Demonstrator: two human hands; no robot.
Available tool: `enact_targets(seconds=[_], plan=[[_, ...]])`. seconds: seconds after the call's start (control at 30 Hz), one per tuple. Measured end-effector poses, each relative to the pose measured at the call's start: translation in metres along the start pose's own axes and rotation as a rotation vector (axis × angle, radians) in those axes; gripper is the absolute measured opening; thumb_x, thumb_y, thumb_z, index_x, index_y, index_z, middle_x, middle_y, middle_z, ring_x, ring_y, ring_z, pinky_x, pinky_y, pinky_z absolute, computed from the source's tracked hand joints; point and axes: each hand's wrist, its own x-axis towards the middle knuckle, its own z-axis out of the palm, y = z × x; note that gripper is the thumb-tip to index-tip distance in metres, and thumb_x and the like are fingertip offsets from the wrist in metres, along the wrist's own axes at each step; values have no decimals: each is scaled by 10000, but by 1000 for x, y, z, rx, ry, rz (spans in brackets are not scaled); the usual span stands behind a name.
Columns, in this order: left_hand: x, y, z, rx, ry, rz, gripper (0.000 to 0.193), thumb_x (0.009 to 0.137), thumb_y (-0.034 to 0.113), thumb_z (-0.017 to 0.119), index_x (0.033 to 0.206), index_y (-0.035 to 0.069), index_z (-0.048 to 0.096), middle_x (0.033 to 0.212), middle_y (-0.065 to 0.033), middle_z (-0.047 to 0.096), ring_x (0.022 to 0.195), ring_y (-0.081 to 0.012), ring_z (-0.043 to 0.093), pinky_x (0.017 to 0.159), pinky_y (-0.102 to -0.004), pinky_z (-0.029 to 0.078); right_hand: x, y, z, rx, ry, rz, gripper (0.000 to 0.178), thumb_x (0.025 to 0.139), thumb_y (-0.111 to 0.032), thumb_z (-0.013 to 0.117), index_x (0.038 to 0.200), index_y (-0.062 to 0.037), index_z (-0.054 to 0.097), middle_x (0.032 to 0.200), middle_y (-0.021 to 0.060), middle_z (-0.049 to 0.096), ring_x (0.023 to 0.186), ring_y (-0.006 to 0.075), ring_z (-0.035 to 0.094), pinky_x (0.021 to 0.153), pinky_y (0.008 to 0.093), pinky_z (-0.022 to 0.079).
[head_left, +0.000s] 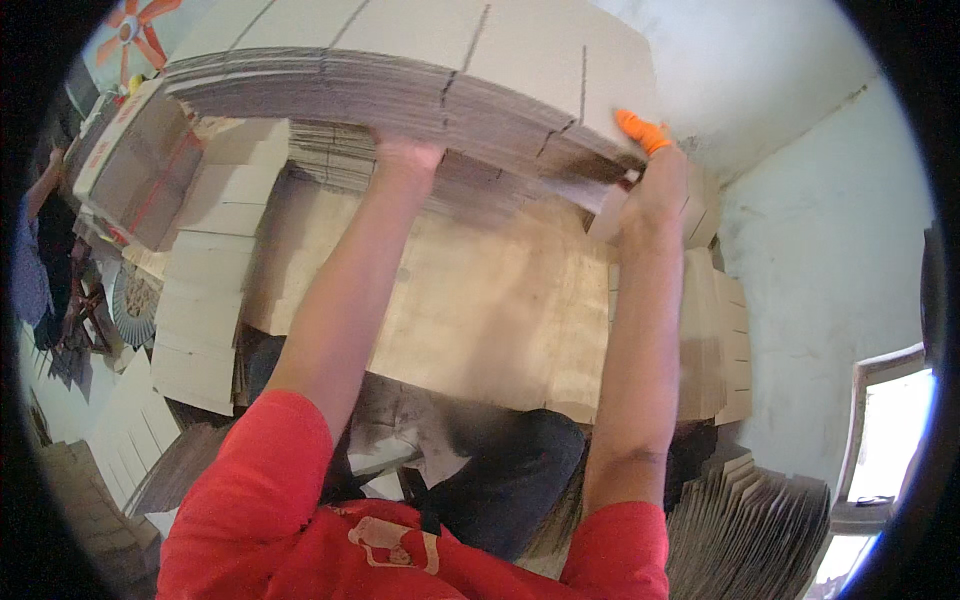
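Note:
A thick stack of flat cardboard sheets (pixel 540 60) with dark slot cuts along its near edge is held up at the far side of the work surface. My left hand (pixel 408 152) reaches in under the near edge of the stack; its fingers are hidden beneath the sheets. At the stack's right end is my right hand (pixel 652 175), with an orange cover on the thumb, which presses on the top sheet. The other fingers of that hand are mostly out of sight below the edge. Below the stack lies a bare wooden board (pixel 470 310).
More cardboard stacks stand left (pixel 205 290) and right (pixel 725 340) of the board. Loose upright sheets (pixel 750 530) sit at the lower right. A printed carton (pixel 140 165), an orange fan (pixel 128 30) and another person's arm (pixel 45 185) are at the left. A wall (pixel 810 250) borders the right.

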Motion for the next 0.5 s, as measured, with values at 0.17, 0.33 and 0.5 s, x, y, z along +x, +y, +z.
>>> enact_targets(seconds=[0.17,0.33,0.5], plan=[[-3,-34,-85,500,130,-449,340,971,261,504,1151,-25,545,1103,-182,596,917,-199,622,678,-311,531,84,61,-45,-130,115,84,322,717,-131,750,1022,-91,655,972,25,621,844,168,575,695,311,458],[-55,7,-142,1168,-221,-79,337,861,199,701,1138,20,630,948,-108,674,817,-209,661,708,-306,534,117,109,-73,-111,193,-23,256,768,-134,743,1004,-60,678,850,15,599,659,163,556,593,307,464],[-31,40,-66,1754,-774,1255,899,735,345,798,1459,75,338,1497,-154,356,1393,-355,307,1117,-446,316,121,149,-106,161,251,-372,289,920,-297,633,1100,-71,622,841,0,576,740,130,565,647,296,498]])
